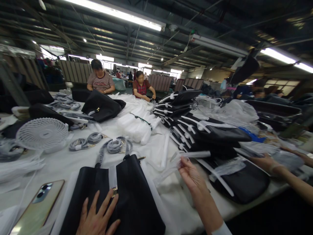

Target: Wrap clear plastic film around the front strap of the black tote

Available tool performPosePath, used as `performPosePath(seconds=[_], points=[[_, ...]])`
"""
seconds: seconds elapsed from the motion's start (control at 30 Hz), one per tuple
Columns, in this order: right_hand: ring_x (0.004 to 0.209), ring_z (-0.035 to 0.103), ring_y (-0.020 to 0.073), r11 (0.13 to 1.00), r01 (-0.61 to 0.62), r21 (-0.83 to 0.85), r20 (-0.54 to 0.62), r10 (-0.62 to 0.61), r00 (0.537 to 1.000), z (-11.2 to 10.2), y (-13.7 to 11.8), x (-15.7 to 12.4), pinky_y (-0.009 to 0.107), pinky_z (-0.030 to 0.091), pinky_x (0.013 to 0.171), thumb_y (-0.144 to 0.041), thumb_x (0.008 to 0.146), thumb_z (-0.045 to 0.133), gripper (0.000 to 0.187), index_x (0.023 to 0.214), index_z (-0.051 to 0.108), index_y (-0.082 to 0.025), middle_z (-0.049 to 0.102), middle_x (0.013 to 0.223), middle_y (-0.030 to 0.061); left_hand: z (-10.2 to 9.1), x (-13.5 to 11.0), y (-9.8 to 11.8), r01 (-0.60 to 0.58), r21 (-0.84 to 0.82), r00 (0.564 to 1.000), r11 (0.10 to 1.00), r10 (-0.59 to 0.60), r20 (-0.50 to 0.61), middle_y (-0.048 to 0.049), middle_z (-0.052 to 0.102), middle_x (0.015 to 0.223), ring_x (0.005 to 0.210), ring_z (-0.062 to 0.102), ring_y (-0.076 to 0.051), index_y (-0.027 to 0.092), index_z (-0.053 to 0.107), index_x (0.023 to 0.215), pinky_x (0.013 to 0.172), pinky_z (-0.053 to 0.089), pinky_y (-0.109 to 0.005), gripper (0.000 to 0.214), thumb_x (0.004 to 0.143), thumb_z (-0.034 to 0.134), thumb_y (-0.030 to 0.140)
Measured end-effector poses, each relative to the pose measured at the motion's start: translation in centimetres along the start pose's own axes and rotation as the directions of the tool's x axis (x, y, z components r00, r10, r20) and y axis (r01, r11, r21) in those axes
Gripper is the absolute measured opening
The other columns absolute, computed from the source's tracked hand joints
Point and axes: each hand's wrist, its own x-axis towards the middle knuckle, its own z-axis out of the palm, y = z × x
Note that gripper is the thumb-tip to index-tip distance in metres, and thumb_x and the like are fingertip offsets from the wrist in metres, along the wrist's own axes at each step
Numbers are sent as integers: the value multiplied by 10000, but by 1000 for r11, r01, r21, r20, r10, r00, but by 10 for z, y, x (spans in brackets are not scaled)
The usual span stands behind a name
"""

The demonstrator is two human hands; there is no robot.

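A black handbag (139,195) lies on the white-covered table in front of me, with a pale strip (112,176) running down to its gold clasp (114,192). Its wrapped handle (104,150) arches away at the top. My left hand (99,212) rests flat on the bag's front, fingers spread, the fingertips by the clasp. To the right of the bag, my right hand (192,178) is raised with its fingers pinched on a translucent plastic strip (168,170). Coiled grey straps (114,146) in wrapping lie just beyond the bag.
Stacked black bags (210,130) with white-wrapped handles rise at the right. A white fan (42,133) and a phone (39,205) are at the left. White padding bundles (137,125) lie mid-table. A co-worker's hands (266,163) reach in at right; two people work across the table.
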Motion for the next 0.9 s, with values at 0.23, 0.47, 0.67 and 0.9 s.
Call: performPosePath(seconds=[0.23,0.47,0.67,0.9], points=[[672,638,129,964,126,-233,-30,-137,990,19,-32,-3,211,566,615,-161,582,836,259,747,638,-184,676,746,-6,0,0,-1,-22,-15,1000,1000,22,-20,21,428,1479,1342,298,-419,360,440,1411,1086,142,-688,572,848,532,415],[424,462,67,658,461,-595,274,-373,886,66,-46,-53,182,373,384,-440,634,850,356,693,647,-154,583,548,-31,-27,8,3,34,-65,995,997,-28,91,0,372,1515,1370,265,-418,340,358,1459,1104,146,-665,610,885,528,457],[427,457,88,26,844,-536,833,-146,534,126,-48,-100,230,336,450,-409,880,628,342,620,616,-187,531,499,-25,-44,16,2,56,-91,987,994,-41,156,2,383,1509,1357,278,-432,333,366,1456,1086,162,-681,584,908,508,480],[417,426,97,-117,993,-6,932,359,48,171,28,-127,251,288,463,-271,934,489,264,708,598,-189,542,559,1,-45,14,-1,64,-148,989,987,-43,140,-22,399,1499,1372,254,-432,320,393,1442,1102,126,-677,579,901,523,479]])
